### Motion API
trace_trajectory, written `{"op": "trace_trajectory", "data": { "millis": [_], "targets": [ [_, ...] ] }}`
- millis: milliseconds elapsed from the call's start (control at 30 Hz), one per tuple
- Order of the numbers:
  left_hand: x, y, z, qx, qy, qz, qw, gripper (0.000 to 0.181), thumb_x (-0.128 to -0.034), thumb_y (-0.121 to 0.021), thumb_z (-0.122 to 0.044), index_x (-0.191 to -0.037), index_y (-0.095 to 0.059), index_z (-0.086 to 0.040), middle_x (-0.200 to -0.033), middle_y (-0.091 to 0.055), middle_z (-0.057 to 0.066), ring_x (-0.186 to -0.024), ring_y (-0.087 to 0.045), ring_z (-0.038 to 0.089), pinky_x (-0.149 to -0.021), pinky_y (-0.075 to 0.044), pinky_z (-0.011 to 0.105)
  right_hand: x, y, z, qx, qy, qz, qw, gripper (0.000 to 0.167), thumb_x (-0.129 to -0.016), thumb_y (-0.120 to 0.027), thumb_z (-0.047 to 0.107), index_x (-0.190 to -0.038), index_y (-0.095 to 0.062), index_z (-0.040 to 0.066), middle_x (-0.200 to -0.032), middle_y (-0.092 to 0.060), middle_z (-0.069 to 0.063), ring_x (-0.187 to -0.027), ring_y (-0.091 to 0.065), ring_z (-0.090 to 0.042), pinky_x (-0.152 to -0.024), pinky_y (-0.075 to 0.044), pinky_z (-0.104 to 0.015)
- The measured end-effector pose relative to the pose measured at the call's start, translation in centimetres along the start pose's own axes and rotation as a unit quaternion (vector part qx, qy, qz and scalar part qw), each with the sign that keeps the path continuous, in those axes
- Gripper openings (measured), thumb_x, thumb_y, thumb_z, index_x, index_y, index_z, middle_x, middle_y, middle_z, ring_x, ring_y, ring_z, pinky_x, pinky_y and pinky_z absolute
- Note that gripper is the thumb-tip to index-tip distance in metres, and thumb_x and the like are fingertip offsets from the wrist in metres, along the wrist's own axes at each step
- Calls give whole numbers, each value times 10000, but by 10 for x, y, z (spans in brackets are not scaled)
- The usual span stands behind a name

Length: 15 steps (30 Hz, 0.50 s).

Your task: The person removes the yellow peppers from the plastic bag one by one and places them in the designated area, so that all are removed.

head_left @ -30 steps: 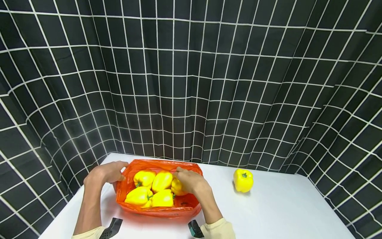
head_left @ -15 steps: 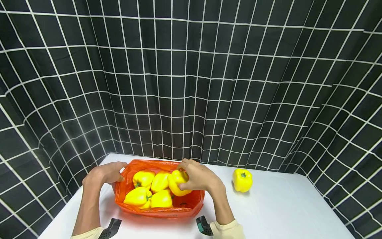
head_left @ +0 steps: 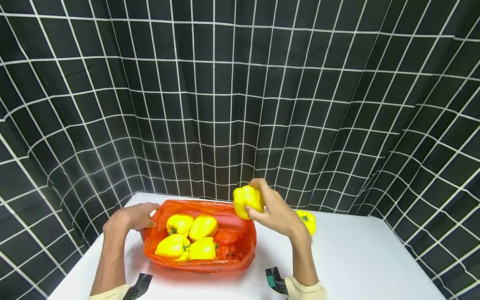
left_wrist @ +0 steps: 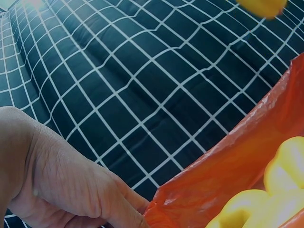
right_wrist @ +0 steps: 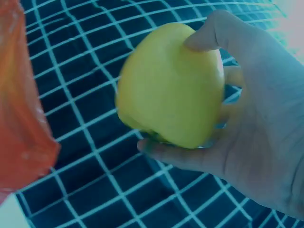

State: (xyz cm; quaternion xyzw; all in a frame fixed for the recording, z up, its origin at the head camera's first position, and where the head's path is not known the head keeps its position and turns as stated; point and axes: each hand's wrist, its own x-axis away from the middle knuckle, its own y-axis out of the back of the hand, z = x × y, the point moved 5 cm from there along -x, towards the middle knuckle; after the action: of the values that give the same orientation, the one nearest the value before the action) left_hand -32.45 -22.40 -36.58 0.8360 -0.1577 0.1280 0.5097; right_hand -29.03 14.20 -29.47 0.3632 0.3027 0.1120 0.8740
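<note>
An open red plastic bag (head_left: 237,237) stands on the table, with several yellow bell peppers (head_left: 203,226) lying inside at its left and middle. My left hand (head_left: 129,216) pinches the bag's left rim; the left wrist view shows that hand (left_wrist: 76,185) with its fingertips at the corner of the red plastic (left_wrist: 199,185). Up above the bag's right back edge, my right hand (head_left: 279,214) grips one yellow bell pepper (head_left: 247,201). Thumb and fingers wrap round this pepper (right_wrist: 168,90) in the right wrist view.
Another yellow bell pepper (head_left: 309,221) sits on the white table (head_left: 360,258) to the right, partly hidden behind my right hand. A black curtain with a white grid (head_left: 225,104) encloses the table's back and sides.
My right hand has lifted one bell pepper out of the bag's right side and carried it up and to the right. The left hand stays at the bag's left rim.
</note>
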Motion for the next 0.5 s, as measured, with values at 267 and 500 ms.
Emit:
{"op": "trace_trajectory", "data": {
  "millis": [267, 500],
  "targets": [
    [-2, -2, 0, 6, 14, -8, 10000, 686, -922, -727, -41, -1542, -435, -17, -1310, -633, 221, -882, -668, 210, -965, -591, 622, 25, 56, -12, 699, 33, -1168, 9907, 693, -786, -713, 128, -1459, -587, 232, -1348, -539, -83, -1045, -562, -229, -796, -527, -347],
    [2, 1, 3, 35, 115, -45, 9999, 694, -924, -718, -53, -1551, -421, -20, -1283, -639, 216, -844, -672, 197, -958, -586, 642, 53, 87, -50, 972, -824, -1352, 9826, 824, -783, -741, 73, -1515, -367, 31, -1325, -512, -219, -1060, -544, -325, -816, -556, -452]
  ]
}}
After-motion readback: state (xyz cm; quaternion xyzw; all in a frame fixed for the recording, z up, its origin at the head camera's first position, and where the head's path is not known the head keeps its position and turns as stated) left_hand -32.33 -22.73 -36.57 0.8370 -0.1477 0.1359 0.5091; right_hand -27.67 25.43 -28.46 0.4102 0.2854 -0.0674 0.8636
